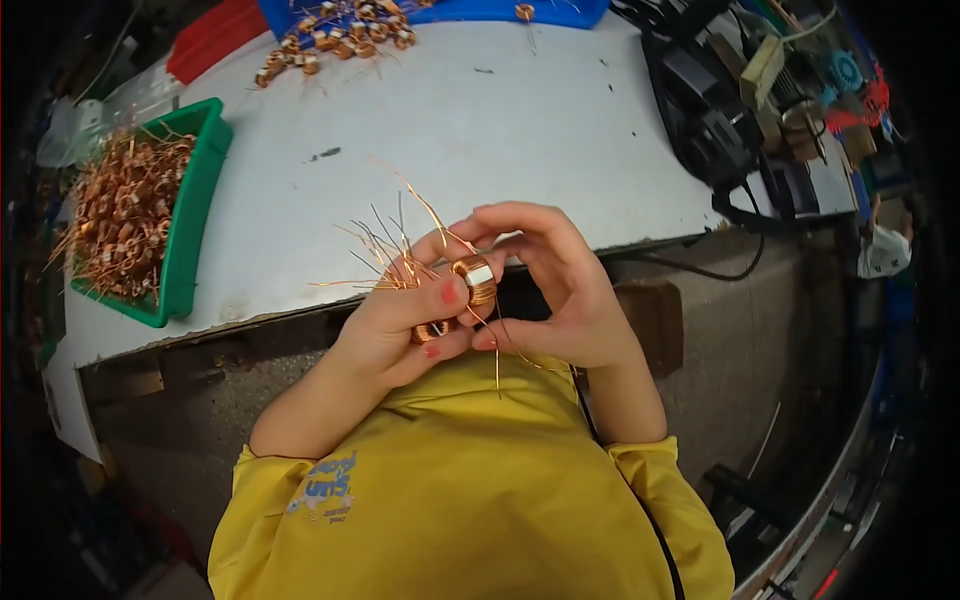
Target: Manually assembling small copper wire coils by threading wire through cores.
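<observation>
My left hand (400, 320) is closed on several copper-wound ring coils, their thin wire ends fanning out up and to the left. Under the thumb sits one ring coil (478, 281) with a pale patch on its side; long copper wires (498, 365) hang from it. My right hand (570, 285) curves around the coil's right side. Its thumb and forefinger are well apart, the thumb beside the hanging wires and the fingers by the left fingertips. Some of those fingertips are hidden behind the coil and left hand.
A green tray (205, 190) heaped with copper coils stands at the left of the white table (480, 130). More loose coils (350, 35) lie at the back, by a blue tray (460, 12) and a red bin (225, 40). Black equipment (705, 120) with cables occupies the right.
</observation>
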A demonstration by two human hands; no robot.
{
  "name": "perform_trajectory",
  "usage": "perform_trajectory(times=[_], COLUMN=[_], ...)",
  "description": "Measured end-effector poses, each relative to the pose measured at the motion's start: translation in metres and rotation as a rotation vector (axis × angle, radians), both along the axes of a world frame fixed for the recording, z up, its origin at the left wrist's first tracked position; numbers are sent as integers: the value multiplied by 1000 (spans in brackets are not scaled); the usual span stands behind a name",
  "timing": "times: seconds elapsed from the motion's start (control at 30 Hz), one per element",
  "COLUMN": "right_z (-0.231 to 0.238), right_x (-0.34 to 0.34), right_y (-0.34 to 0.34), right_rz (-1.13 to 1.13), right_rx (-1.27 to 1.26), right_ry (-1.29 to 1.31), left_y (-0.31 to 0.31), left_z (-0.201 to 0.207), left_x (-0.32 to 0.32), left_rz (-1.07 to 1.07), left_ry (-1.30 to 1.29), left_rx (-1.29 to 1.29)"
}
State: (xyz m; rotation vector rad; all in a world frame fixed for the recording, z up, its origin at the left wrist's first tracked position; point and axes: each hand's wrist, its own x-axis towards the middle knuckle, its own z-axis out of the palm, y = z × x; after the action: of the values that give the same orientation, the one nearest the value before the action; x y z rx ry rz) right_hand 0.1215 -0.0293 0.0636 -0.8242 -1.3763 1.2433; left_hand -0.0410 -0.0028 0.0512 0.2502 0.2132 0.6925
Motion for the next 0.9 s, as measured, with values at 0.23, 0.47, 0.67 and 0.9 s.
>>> perform_trajectory(times=[0.23,0.47,0.67,0.9], right_z=[-20,-29,-45,-50], right_x=[6,6,8,24], right_y=[3,3,8,2], right_rz=[-19,27,77,-46], right_rx=[24,-49,45,253], right_ry=[110,300,642,264], left_y=[3,3,-1,-2], left_z=[-17,-26,-28,-20], left_x=[4,7,14,21], left_rz=[-66,-84,-68,-67], left_ry=[63,51,80,277], left_rx=[4,49,5,-57])
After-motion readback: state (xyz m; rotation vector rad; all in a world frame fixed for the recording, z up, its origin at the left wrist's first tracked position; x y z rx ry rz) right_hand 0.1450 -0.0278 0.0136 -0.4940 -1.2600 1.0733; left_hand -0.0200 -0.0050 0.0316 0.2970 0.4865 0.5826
